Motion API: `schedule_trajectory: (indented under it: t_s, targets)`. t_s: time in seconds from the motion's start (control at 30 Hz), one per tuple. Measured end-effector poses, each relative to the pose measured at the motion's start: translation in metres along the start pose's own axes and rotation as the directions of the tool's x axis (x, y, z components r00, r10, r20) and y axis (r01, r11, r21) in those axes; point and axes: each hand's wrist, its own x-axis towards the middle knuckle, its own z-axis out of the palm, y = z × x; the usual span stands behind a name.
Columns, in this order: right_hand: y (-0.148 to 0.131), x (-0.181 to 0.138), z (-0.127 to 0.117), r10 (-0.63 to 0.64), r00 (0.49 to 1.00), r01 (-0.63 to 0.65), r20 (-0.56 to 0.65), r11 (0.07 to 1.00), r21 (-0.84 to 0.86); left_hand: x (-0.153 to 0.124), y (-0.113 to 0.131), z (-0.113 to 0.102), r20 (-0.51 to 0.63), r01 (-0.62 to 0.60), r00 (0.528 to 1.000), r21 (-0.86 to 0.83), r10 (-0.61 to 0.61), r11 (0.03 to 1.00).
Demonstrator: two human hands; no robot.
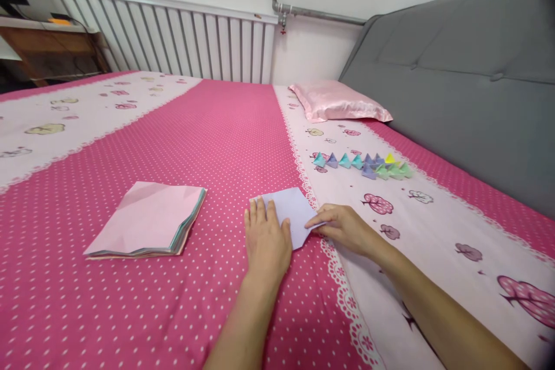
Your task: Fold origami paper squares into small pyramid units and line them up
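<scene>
A sheet of lavender paper [289, 208], partly folded, lies on the pink dotted bedspread [203, 127]. My left hand [266, 237] rests flat on its left side with the fingers stretched out. At the paper's right corner, my right hand [340, 226] pinches the edge between thumb and fingers. Part of the sheet is hidden beneath my left hand. To the left sits a stack of coloured paper [145, 217], a pink sheet on top and green and orange edges showing below.
Several small folded paper pieces [368, 165] in teal, purple, green and yellow stand beyond my right hand. Farther back are a pink pillow [336, 101], a grey headboard [459, 69], a white radiator [173, 34] and a wooden desk [47, 46].
</scene>
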Motion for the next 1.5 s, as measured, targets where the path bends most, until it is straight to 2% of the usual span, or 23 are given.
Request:
schedule_trajectory:
  t_s: [0.1,0.17,0.2,0.27,0.33,0.4,0.43,0.47,0.57,0.67,0.77,0.9,1.07,1.27,1.37,1.5]
  targets:
    - [-0.012,-0.012,-0.017,0.027,0.993,-0.016,0.112,0.995,-0.100,-0.003,0.004,0.000,0.034,-0.034,0.999,0.035,0.033,0.999]
    - [-0.018,-0.023,-0.030,0.075,0.971,-0.023,0.227,0.975,-0.222,-0.005,0.007,0.001,0.064,-0.066,0.996,0.064,0.062,0.996]
    - [-0.020,-0.028,-0.036,0.104,0.965,-0.030,0.239,0.956,-0.292,-0.007,0.009,0.002,0.078,-0.081,0.994,0.078,0.075,0.994]
    - [-0.026,-0.034,-0.046,0.078,0.986,-0.019,0.146,0.930,-0.367,-0.009,0.010,0.006,0.108,-0.103,0.990,0.101,0.092,0.990]
    - [-0.035,-0.034,-0.047,-0.045,0.999,0.034,-0.026,0.939,-0.343,-0.011,0.010,0.009,0.132,-0.122,0.985,0.117,0.107,0.986]
    - [-0.047,-0.026,-0.036,-0.143,0.966,0.090,-0.216,0.967,-0.239,-0.012,0.010,0.011,0.153,-0.140,0.981,0.131,0.119,0.981]
    - [-0.052,-0.020,-0.026,-0.191,0.942,0.142,-0.276,0.972,-0.187,-0.012,0.010,0.012,0.162,-0.150,0.979,0.138,0.127,0.979]
    - [-0.055,-0.014,-0.015,-0.247,0.929,0.214,-0.275,0.966,-0.143,-0.012,0.010,0.012,0.173,-0.165,0.975,0.145,0.139,0.976]
    - [-0.051,0.003,0.023,-0.341,0.939,0.340,-0.040,0.940,-0.026,-0.013,0.011,0.012,0.184,-0.214,0.965,0.157,0.184,0.964]
    - [-0.032,0.013,0.046,-0.293,0.952,0.296,0.090,0.955,-0.015,-0.015,0.012,0.011,0.166,-0.234,0.964,0.148,0.209,0.961]
    - [-0.016,0.017,0.053,-0.233,0.962,0.243,0.146,0.968,-0.061,-0.016,0.014,0.008,0.167,-0.232,0.964,0.142,0.208,0.962]
    - [-0.006,0.020,0.052,-0.164,0.978,0.183,0.129,0.970,-0.160,-0.017,0.015,0.007,0.203,-0.224,0.961,0.170,0.189,0.960]
    - [0.001,0.025,0.055,-0.084,0.993,0.104,0.081,0.954,-0.281,-0.016,0.016,0.009,0.203,-0.178,0.969,0.186,0.140,0.966]
    - [0.013,0.030,0.054,0.002,0.999,-0.016,-0.041,0.943,-0.332,-0.014,0.017,0.004,0.203,-0.005,0.979,0.188,-0.034,0.982]
    - [0.023,0.034,0.050,-0.021,0.984,-0.020,-0.174,0.973,-0.231,-0.012,0.016,-0.006,0.127,0.096,0.985,0.151,-0.115,0.984]
    - [0.036,0.041,0.045,0.043,0.938,0.014,-0.343,0.987,0.162,-0.007,0.013,-0.020,0.043,0.200,0.979,0.024,-0.201,0.980]
